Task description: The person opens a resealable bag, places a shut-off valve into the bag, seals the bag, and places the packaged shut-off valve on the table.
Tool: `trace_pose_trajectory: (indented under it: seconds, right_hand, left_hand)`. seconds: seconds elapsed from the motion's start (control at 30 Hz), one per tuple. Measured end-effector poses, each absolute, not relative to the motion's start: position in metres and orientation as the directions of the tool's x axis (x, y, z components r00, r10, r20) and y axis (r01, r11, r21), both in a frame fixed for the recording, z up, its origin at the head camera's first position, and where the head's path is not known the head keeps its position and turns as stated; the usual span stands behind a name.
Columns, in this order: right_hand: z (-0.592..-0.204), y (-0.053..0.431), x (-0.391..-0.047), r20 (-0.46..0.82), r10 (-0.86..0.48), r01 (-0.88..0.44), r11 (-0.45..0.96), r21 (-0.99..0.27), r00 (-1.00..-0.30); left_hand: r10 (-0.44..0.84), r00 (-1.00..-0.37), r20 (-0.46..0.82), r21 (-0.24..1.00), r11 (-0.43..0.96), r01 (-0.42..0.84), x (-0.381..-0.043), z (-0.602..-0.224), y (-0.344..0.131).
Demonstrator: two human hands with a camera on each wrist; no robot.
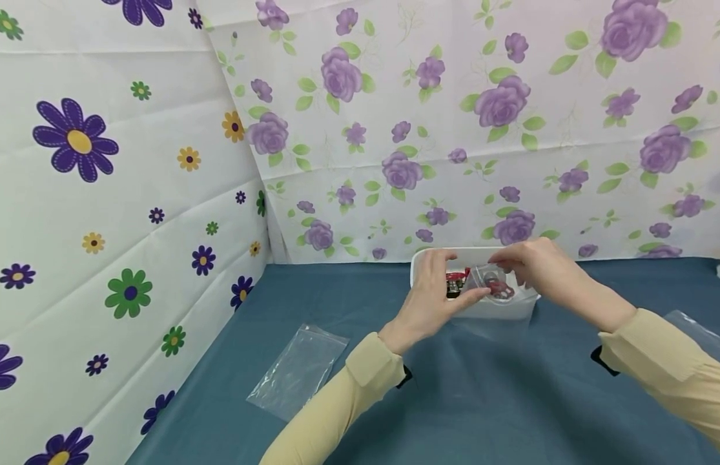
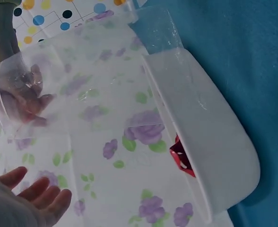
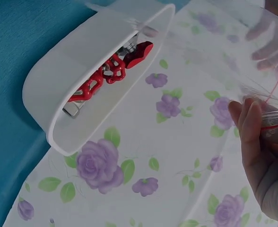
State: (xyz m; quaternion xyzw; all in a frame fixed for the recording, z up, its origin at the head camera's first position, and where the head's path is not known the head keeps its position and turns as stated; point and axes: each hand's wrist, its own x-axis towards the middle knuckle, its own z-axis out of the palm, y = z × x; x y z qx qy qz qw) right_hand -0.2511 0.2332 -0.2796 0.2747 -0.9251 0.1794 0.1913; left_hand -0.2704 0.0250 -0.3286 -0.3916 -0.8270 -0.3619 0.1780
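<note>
My right hand (image 1: 545,268) pinches a clear zip bag (image 1: 478,278) by its edge; the bag's red seal line shows in the right wrist view. The bag hangs in front of a white plastic bin (image 1: 493,310). My left hand (image 1: 426,300) is at the bin's left side, fingers spread and relaxed. In the left wrist view its fingers (image 2: 47,196) hold nothing. Inside the bin lie valves with red wheel handles (image 3: 113,68) and a red lever-like part (image 3: 139,54), some with metal bodies.
Another clear zip bag (image 1: 301,368) lies flat on the blue tablecloth (image 1: 476,413) at the left. More clear plastic (image 1: 699,332) lies by the right forearm. Flowered cloth (image 1: 389,129) hangs behind the table and along the left side.
</note>
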Motion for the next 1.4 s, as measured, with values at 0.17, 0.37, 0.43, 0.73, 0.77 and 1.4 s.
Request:
trace_pose_trajectory:
  seconds: [0.17,0.37,0.43,0.73,0.77,1.4]
  right_hand:
    - [-0.283,0.232,-0.254,0.501,-0.456,-0.625,0.742,-0.241,-0.735]
    - [-0.288,0.227,-0.260,0.535,-0.457,-0.653,0.711,-0.259,-0.710]
    - [-0.289,0.224,-0.262,0.545,-0.462,-0.662,0.707,-0.250,-0.699]
    - [-0.290,0.217,-0.265,0.578,-0.460,-0.679,0.694,-0.238,-0.674]
    - [-0.291,0.217,-0.265,0.581,-0.461,-0.681,0.692,-0.238,-0.671]
    - [-0.297,0.213,-0.264,0.680,-0.439,-0.709,0.684,-0.172,-0.588]
  left_hand:
    - [0.611,-0.680,0.406,0.637,0.345,0.690,-0.270,-0.338,0.023]
    - [0.631,-0.654,0.417,0.632,0.315,0.708,-0.267,-0.352,0.030]
    - [0.633,-0.627,0.454,0.590,0.313,0.744,-0.266,-0.355,0.035]
    - [0.636,-0.589,0.498,0.556,0.288,0.780,-0.263,-0.360,0.047]
    - [0.635,-0.595,0.492,0.569,0.282,0.772,-0.263,-0.361,0.047]
    - [0.572,-0.632,0.523,0.633,0.235,0.738,-0.256,-0.363,0.054]
